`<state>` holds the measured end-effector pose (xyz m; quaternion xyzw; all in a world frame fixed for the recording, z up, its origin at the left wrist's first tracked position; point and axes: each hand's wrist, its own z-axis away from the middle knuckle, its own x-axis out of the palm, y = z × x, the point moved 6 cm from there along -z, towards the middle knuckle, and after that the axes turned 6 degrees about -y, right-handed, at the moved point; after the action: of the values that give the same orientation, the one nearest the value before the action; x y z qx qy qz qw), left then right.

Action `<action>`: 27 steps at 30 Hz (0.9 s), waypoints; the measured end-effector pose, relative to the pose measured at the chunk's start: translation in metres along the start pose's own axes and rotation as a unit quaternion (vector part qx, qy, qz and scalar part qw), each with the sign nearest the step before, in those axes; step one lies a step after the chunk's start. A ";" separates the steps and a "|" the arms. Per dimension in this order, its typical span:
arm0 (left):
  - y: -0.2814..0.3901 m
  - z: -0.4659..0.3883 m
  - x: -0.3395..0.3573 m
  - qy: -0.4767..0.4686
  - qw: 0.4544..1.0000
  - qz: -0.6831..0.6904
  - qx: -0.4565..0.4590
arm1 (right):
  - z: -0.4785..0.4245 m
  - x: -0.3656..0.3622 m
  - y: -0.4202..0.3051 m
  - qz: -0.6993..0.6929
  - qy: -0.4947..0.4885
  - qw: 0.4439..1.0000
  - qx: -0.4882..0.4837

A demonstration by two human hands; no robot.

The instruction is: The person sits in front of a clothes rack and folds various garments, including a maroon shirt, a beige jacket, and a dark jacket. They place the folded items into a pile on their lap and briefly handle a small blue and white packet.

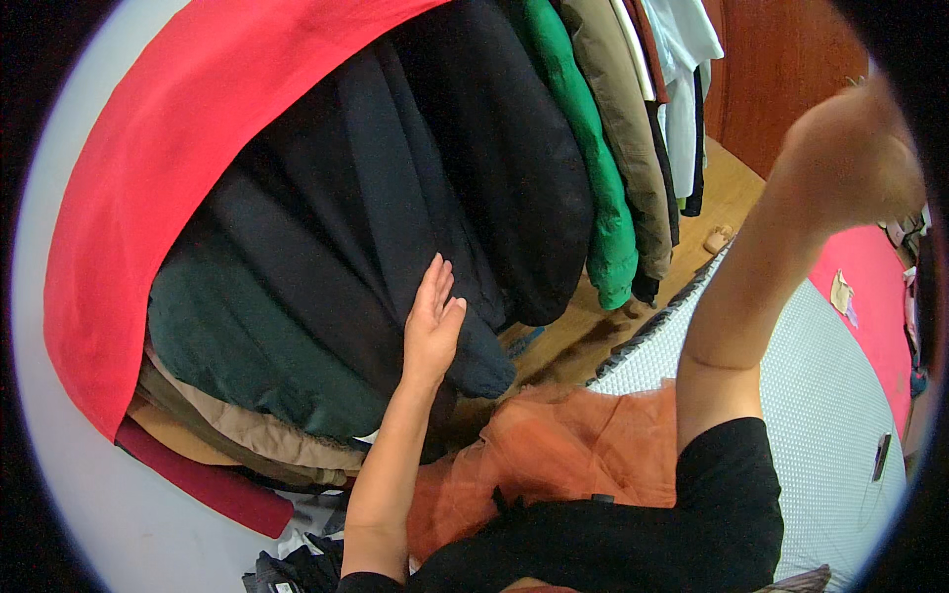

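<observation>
My left hand (pixel 434 322) is held up with the palm flat and the thumb apart, and nothing is in it. It is in front of a dark navy garment (pixel 400 193) in a dense row of hanging clothes; whether it touches the cloth I cannot tell. A bright red garment (pixel 96 296) arches along the left side of the row. Below it hang a dark green garment (pixel 245 341) and a beige quilted one (pixel 245 430). My right hand (pixel 860 156), raised far out to the right, is motion-blurred, so its fingers are hard to make out.
Farther along hang a green jacket (pixel 604 222), a khaki jacket (pixel 630 148) and a white shirt (pixel 678 96). Orange sheer fabric (pixel 578 445) spreads at my waist. On the right lies a silvery textured surface (pixel 815 385). Beyond the wooden floor (pixel 723 170) stands a reddish-brown wooden panel (pixel 786 81).
</observation>
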<state>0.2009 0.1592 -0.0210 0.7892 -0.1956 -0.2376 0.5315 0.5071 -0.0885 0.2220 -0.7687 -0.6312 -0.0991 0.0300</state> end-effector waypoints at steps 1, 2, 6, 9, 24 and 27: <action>0.000 -0.002 0.002 -0.006 1.000 0.003 0.001 | 0.006 0.010 -0.002 0.000 0.011 1.000 0.028; -0.001 -0.004 0.004 -0.011 1.000 0.007 0.002 | 0.013 0.023 -0.012 0.000 0.022 0.998 0.055; -0.013 0.008 -0.011 0.018 1.000 0.014 -0.013 | 0.078 0.112 -0.103 -0.076 -0.132 0.986 0.063; -0.005 -0.003 -0.001 -0.003 1.000 0.021 -0.005 | 0.349 0.112 -0.179 -0.082 -0.421 0.894 -0.126; -0.010 -0.005 0.011 0.025 0.999 0.036 0.006 | 0.043 0.049 -0.021 -0.238 0.204 0.939 0.139; -0.011 -0.008 0.015 0.034 0.999 0.041 -0.007 | 0.106 0.102 -0.102 -0.145 0.002 0.982 0.125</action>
<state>0.2187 0.1605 -0.0314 0.7845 -0.2085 -0.1898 0.5524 0.4383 0.0488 0.1298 -0.6590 -0.7434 -0.0242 0.1119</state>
